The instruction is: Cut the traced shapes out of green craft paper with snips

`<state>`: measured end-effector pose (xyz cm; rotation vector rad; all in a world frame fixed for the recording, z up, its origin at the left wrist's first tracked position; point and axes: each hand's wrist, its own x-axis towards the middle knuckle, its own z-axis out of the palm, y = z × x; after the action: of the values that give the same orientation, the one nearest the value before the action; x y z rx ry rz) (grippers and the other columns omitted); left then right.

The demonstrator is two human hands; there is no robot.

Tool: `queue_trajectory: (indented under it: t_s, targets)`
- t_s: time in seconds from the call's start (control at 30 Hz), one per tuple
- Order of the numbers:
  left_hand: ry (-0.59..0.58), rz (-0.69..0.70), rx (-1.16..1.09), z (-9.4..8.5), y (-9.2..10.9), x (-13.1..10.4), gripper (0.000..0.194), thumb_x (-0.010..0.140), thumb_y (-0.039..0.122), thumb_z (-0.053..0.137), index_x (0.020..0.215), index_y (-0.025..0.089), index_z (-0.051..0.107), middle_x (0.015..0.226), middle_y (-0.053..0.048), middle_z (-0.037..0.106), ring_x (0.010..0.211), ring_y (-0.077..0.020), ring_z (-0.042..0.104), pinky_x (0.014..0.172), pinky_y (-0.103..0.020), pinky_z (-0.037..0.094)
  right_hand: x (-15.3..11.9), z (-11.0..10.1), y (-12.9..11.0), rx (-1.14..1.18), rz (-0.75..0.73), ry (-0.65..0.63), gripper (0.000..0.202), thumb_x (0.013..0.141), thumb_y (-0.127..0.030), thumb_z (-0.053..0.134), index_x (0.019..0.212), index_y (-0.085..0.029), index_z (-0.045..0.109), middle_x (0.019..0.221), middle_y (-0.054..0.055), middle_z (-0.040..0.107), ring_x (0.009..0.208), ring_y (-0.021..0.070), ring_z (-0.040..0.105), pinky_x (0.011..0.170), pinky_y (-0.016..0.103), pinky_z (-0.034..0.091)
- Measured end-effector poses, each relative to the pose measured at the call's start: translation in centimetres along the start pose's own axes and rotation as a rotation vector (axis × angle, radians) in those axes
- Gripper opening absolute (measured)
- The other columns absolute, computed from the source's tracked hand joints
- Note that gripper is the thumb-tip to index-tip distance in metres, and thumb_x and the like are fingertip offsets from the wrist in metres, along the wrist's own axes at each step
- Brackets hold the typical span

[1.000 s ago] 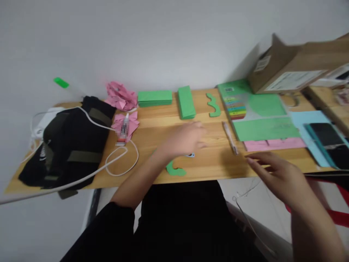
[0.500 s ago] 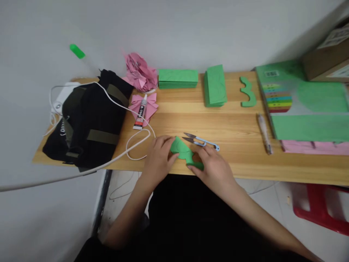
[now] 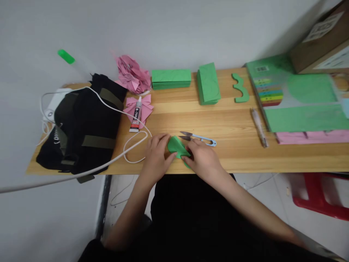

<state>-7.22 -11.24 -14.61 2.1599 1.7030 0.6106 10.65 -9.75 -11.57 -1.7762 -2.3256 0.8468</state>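
Pinching a green paper piece (image 3: pixel 174 145) at lower centre of frame, near the front edge of the tabletop (image 3: pixel 226 127). Fingers of left hand (image 3: pixel 156 154) closed on its left side; fingers of right hand (image 3: pixel 204 157) closed on its right side. Thread snips (image 3: pixel 200 137) just above right hand, blades pointing left. Green scalloped cutout (image 3: pixel 244 92) at upper right of centre; pen (image 3: pixel 259 127) below it. Glue tube (image 3: pixel 135 115) on folded pink paper (image 3: pixel 147 111), left of centre. Black bag (image 3: pixel 87 127) at left.

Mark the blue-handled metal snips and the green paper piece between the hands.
Blue-handled metal snips (image 3: pixel 202 138): head view, on the upper handle arm.
Green paper piece (image 3: pixel 176 146): head view, on its exposed middle.
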Motion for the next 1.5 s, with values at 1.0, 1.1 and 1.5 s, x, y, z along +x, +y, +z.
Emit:
queue_trajectory:
  t_s: [1.0, 1.1, 1.5]
  targets:
    - [-0.048, -0.077, -0.002, 0.0, 0.2, 0.1, 0.042, 0.084, 0.025, 0.069, 0.124, 0.019, 0.056, 0.140, -0.016, 0.049, 0.132, -0.0363, 0.045, 0.111, -0.061, 0.038, 2.7, -0.9, 0.2, 0.445, 0.118, -0.125, 0.008, 0.088, -0.021, 0.064, 0.086, -0.015, 0.069, 0.059, -0.002, 0.058, 0.055, 0.0165, 0.060, 0.054, 0.030, 0.049]
    - [-0.068, -0.081, -0.024, -0.1, 0.4, 0.3, 0.044, 0.083, 0.023, 0.071, 0.124, 0.017, 0.057, 0.141, -0.019, 0.049, 0.135, -0.0381, 0.044, 0.111, -0.062, 0.037, 3.6, -1.2, 1.1, 0.576, 0.085, -0.245, 0.014, 0.087, -0.019, 0.064, 0.073, -0.016, 0.067, 0.051, -0.007, 0.049, 0.044, 0.0098, 0.048, 0.044, 0.023, 0.039]
    - [-0.288, -0.285, -1.081, -2.0, 3.0, 1.4, 0.040, 0.087, 0.044, 0.063, 0.117, 0.018, 0.057, 0.114, -0.012, 0.073, 0.108, -0.0241, 0.070, 0.088, -0.039, 0.059, 2.1, -4.1, 2.4, 1.033, -0.102, -0.239, 0.022, 0.087, -0.041, 0.063, 0.080, -0.020, 0.060, 0.051, -0.010, 0.046, 0.040, 0.0067, 0.036, 0.040, 0.021, 0.031]
